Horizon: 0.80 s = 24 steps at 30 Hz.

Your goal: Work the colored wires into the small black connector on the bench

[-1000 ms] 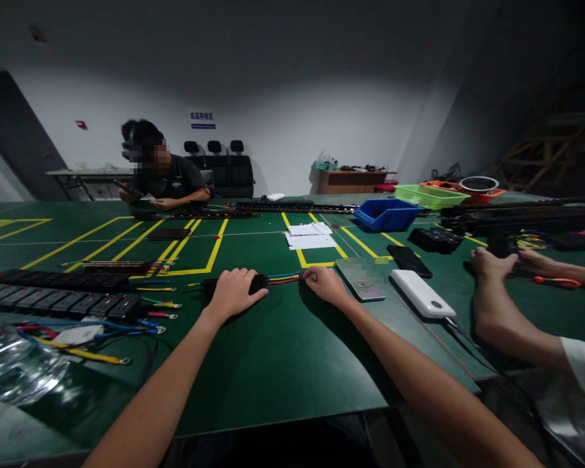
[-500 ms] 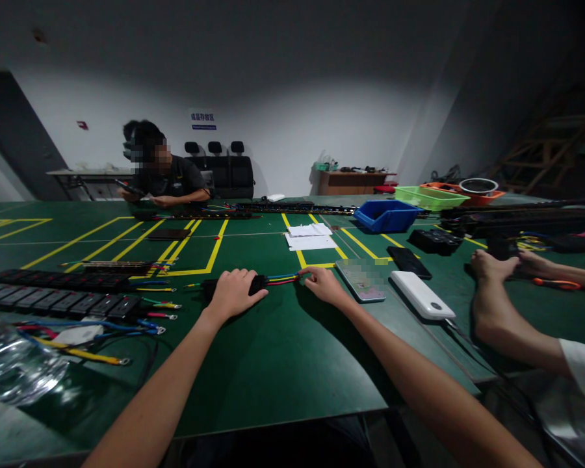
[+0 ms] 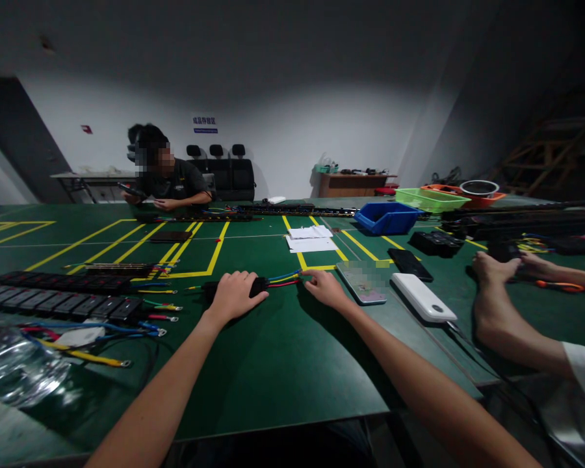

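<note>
My left hand (image 3: 234, 294) is wrapped from above over a black block (image 3: 260, 285) lying on the green table, hiding most of it. Blue, yellow and red wires (image 3: 283, 281) run out of the block's right end. At their far ends, the fingertips of my right hand (image 3: 324, 287) are closed on the wires; which of them are pinched is too small to tell. A short yellow-green lead (image 3: 194, 287) sticks out on the block's left side. Just right of my right hand lies a phone (image 3: 363, 283).
Black socket strips (image 3: 63, 304) with lugged wires lie left, beside clear plastic (image 3: 17, 364). White papers (image 3: 312, 239), a blue bin (image 3: 386, 218), a dark phone (image 3: 409, 264) and a white power bank (image 3: 423, 298) lie ahead and right. A co-worker's hands (image 3: 497, 263) hold a black part; another person (image 3: 168, 175) sits opposite.
The view has tilted slightly, so things sit a little lower in the picture. Both my hands keep their places on the block and at the wire ends.
</note>
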### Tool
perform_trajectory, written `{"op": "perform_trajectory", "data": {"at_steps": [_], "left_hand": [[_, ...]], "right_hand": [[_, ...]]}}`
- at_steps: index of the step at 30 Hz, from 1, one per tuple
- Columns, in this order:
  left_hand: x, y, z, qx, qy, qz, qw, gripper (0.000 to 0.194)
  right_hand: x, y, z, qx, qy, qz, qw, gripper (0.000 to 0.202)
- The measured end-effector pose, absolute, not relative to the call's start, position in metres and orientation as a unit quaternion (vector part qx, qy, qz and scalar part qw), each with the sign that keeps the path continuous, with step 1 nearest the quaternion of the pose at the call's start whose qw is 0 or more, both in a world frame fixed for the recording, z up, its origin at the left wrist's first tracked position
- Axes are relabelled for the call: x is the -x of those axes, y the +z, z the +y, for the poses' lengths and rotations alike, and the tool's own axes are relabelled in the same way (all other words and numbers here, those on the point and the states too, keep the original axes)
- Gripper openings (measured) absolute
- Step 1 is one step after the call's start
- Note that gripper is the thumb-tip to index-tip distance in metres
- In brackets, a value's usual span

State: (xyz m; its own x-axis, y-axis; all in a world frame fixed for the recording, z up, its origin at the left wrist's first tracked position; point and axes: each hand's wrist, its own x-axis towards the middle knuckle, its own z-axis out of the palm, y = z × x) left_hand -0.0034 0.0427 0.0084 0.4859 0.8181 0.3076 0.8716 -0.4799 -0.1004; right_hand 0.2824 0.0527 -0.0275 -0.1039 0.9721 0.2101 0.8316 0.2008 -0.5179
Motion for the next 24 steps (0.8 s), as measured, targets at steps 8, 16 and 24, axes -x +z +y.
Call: {"op": "perform_trajectory", "data": {"at_steps": [8,16,24], "left_hand": [[0.003,0.009,0.042,0.853,-0.113,-0.495,0.118,0.057],[0.003,0.012,0.040,0.856,-0.115,-0.493,0.103,0.059],[0.004,0.008,0.040,0.854,-0.117,-0.494,0.116,0.057]], "right_hand": [[-0.279,-0.021,0.047,0.641,0.104,-0.735,0.195,0.047],[-0.272,-0.016,0.041,0.657,0.071,-0.734,0.158,0.040],[-0.274,-0.018,0.041,0.657,0.069,-0.736,0.150,0.039]]}}
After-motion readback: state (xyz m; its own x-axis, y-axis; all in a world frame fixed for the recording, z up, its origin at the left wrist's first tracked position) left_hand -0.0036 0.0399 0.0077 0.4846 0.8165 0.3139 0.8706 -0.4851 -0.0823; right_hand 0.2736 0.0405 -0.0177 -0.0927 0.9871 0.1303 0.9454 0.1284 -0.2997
